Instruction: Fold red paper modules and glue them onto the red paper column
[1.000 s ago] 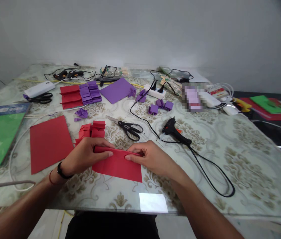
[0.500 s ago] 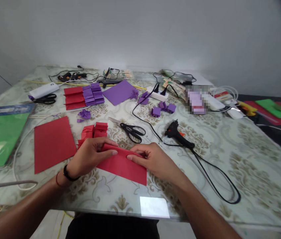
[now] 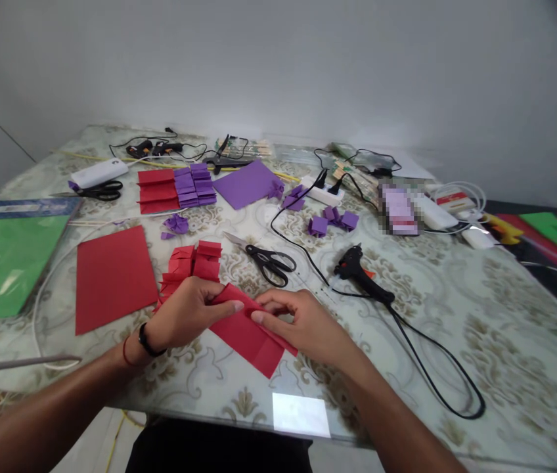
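Pinching a red paper between them, both hands work near the middle of the front edge of the table. The left hand grips its far end, thumb on top and fingers behind. The right hand has its thumb on the folded long side, fingers curled in beneath; how firmly they press I cannot tell. The paper slants, its near end pointing to the front edge; whether it touches the table is unclear.

Just beyond the left hand lie red folds, with a red sheet beside them, toward the left edge. Scissors lie open-handled beyond the right hand. A glue gun lies farther toward the right edge, its cord looping toward the front.
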Demonstrator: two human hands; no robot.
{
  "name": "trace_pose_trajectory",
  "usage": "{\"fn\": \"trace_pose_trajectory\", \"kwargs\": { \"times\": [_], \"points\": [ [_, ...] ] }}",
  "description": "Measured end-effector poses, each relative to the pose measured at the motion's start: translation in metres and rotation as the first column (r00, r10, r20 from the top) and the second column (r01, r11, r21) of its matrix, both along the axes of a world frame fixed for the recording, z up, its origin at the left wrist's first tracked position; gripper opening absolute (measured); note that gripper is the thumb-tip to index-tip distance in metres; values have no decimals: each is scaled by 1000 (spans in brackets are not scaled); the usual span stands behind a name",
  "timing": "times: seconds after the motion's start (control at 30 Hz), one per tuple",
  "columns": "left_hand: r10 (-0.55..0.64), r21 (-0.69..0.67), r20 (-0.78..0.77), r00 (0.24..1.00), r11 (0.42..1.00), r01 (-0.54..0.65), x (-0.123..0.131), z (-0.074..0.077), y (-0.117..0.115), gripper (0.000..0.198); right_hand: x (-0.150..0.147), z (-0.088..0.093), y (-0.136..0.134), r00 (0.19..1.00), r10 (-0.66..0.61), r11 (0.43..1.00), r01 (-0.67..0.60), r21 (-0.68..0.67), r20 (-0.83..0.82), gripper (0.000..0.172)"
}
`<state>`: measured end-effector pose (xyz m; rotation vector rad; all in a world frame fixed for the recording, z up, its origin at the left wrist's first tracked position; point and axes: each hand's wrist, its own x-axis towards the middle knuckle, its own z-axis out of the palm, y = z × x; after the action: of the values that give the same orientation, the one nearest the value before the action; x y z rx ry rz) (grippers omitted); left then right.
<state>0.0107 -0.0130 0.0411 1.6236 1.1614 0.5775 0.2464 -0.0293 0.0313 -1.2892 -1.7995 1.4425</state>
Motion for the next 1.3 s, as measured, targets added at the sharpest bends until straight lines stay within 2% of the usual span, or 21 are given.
{"fn": "trace_pose_trajectory", "kwargs": {
  "times": [0.1,0.3,0.57,0.83,0.93,1.07,1.3],
  "points": [
    [-76,-47,-54,996,996,73,4,0,-1,51,-5,3,-3,1000,-24,1000,24,2,-15,24],
    [-126,-93,4,992,988,126,4,0,-3,47,-9,4,-6,998,-27,1000,28,4,-53,23],
    [-221,-166,21,975,961,221,6,2,-7,43,-15,-1,-8,997,20,994,-12,105,-77,27],
    [-271,-148,-4,962,952,268,5,-2,-8,41,-21,-4,-11,992,15,992,1,125,-127,24],
    [-246,-122,-10,969,962,243,4,3,-6,40,-20,-3,-9,988,-16,996,29,85,-152,24],
    [-105,-36,-62,993,994,103,-1,9,-2,51,-13,-1,-6,983,-36,999,38,10,-180,25],
    [-9,-20,-61,998,1000,8,-8,5,2,50,-9,-2,-4,984,-111,993,104,-51,-141,27]
  ]
}}
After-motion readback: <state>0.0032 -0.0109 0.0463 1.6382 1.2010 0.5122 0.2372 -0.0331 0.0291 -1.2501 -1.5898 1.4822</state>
